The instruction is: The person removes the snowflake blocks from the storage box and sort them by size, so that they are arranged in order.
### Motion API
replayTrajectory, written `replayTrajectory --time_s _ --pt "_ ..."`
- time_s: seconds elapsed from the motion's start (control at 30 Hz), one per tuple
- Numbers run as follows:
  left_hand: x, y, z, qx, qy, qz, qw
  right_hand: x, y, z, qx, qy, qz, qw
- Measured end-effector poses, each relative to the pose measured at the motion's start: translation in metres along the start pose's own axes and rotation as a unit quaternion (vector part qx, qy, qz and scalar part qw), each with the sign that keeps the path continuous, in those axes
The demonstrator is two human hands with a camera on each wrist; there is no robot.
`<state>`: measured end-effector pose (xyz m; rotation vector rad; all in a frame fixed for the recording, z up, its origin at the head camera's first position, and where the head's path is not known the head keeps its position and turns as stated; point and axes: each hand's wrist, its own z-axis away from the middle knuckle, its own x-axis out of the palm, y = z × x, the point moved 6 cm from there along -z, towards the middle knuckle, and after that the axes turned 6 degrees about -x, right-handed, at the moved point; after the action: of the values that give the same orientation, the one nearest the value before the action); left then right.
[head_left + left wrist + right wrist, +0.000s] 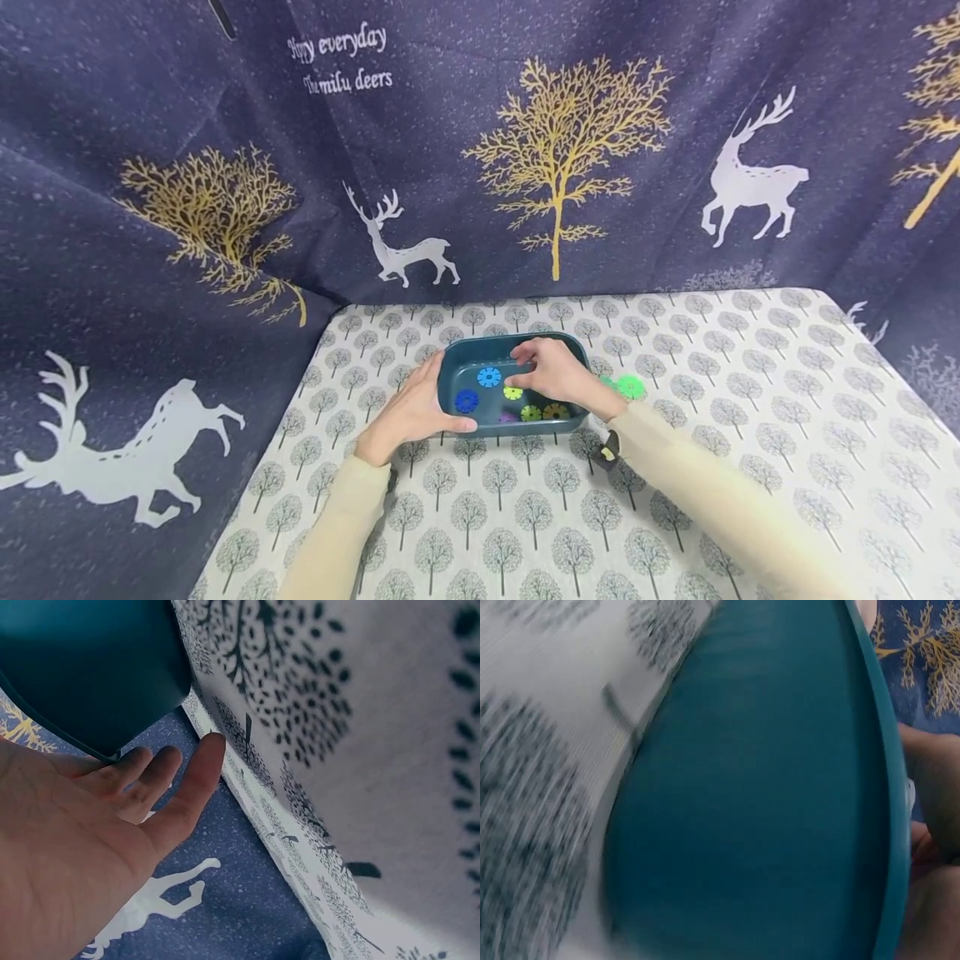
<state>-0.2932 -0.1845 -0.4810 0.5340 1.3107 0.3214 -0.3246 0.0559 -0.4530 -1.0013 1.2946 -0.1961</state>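
Note:
A dark teal tray (495, 430) holds several small flower-shaped plastic discs. Among them are a light blue disc (489, 377), a dark blue disc (467, 401) and a yellow disc (513, 392). My left hand (411, 408) braces the tray's left end, its thumb along the front rim and its fingers, fairly straight, against the outer side. Over the tray's right half, my right hand (553, 371) reaches in with thumb and fingers apart and nothing visible between them. Its thumb tip is just above the yellow disc. In the right wrist view the tray wall (750, 787) covers most of that hand.
Outside the tray, beside my right wrist, a bright green disc (630, 387) lies on the tree-patterned tablecloth (502, 517). Further discs, including an orange-brown disc (556, 412), sit along the tray's front right. A dark blue curtain (420, 167) hangs behind the table.

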Motion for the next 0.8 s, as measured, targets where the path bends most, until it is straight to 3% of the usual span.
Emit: replayTrajectory --time_s 0.43,0.67,0.8 --pt "-0.004 0.001 -0.004 0.015 -0.001 -0.004 0.9999 0.026 -0.009 -0.031 0.096 0.002 0.043 0.9945" --pt "-0.008 0.004 -0.005 0.020 0.008 -0.005 0.9997 0.049 0.026 -0.054 0.085 0.033 0.084 0.9922" --pt "-0.002 0.000 0.003 0.018 0.005 0.002 0.9998 0.067 0.036 -0.056 0.080 0.033 0.103 0.9910"
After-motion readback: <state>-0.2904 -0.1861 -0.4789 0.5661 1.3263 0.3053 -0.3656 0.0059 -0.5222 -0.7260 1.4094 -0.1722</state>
